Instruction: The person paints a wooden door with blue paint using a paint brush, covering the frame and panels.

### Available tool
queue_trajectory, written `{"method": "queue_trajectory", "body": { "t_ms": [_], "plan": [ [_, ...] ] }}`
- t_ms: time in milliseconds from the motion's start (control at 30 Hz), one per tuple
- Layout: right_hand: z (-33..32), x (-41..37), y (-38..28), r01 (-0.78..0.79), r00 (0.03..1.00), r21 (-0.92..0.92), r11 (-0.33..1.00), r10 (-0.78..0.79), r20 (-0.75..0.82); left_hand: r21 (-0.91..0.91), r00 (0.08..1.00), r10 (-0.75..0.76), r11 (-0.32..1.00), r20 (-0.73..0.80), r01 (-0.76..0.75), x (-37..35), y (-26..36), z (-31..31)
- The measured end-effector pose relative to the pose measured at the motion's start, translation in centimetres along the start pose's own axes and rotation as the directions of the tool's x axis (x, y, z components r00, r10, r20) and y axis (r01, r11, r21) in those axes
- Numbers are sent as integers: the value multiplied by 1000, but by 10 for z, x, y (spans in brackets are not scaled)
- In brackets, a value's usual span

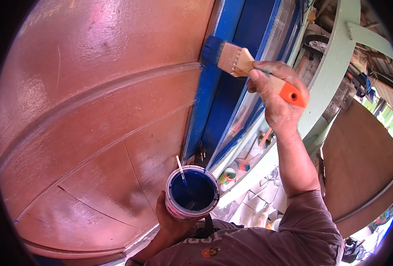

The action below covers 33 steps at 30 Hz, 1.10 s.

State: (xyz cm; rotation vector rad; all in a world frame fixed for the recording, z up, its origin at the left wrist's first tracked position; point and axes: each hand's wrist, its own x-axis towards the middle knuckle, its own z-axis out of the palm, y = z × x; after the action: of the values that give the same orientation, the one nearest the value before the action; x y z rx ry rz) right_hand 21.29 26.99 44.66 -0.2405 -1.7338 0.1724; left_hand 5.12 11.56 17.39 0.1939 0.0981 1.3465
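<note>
Right hand (276, 99) up high, right of centre, grip clamped on the handle of a flat paintbrush (243, 60). Orange handle end sticks out past the hand to the right. Bristles loaded with blue, tip touching the blue strip (223, 102) near its left edge, at the seam with the red-brown panel (98, 111).

Left hand (172, 219) low, near centre, grip wrapped round the underside of a paint can (174, 208). Can open, blue paint inside, white rim smeared. Thin stir stick (180, 166) stands tilted in the paint, leaning on the far-left rim. Can is held just near of the bottom end of the blue strip, well below the brush.

Around: red-brown panel fills the whole left side, glossy, with curved raised ribs and a few thin crack lines. Blue strip runs top to bottom between that panel and a pale green curved beam (334, 66) on the right. Nothing between brush and strip; the right forearm crosses in front of the green beam. A small can with a green label (227, 176) sits down in the gap just right of the paint can, among blurred clutter I cannot tell apart. Big brown rounded board (360, 164) at far right. Grey shirt (267, 244) along the near edge.

Room: open workshop look, roof framing at top right, daylight at the right edge. No flat surface visible.
</note>
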Motion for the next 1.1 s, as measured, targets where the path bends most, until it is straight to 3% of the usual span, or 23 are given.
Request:
{"method": "queue_trajectory", "body": {
  "t_ms": [100,300,433,633,700,767,833,1033,1100],
  "plan": [
    [1,4,9,115,992,-142,983,-108,60,-5,1000,8,1000,-20,-8,-2,2,6],
    [4,-2,8,159,987,-151,976,-157,30,-77,999,-22,997,-46,18,-4,6,8],
    [3,1,7,297,954,-258,919,-273,126,-58,999,-12,998,-41,10,-9,3,12],
    [2,4,4,331,944,-254,909,-315,103,-37,999,1,999,-44,-3,-9,3,12],
    [1,4,6,359,933,-252,898,-341,114,127,998,42,991,-47,-35,-9,3,14],
    [-1,4,8,363,932,-278,889,-345,115,137,999,33,990,-35,-28,-9,5,14],
    [-5,1,5,320,947,-285,903,-311,80,-10,1000,-25,1000,-4,25,-8,6,9],
    [3,-3,7,356,934,-284,890,-338,112,130,1000,-21,991,9,20,-7,8,-1],
    [3,0,9,372,928,-301,878,-355,111,30,999,-45,999,10,44,-8,9,0]
  ]
}}
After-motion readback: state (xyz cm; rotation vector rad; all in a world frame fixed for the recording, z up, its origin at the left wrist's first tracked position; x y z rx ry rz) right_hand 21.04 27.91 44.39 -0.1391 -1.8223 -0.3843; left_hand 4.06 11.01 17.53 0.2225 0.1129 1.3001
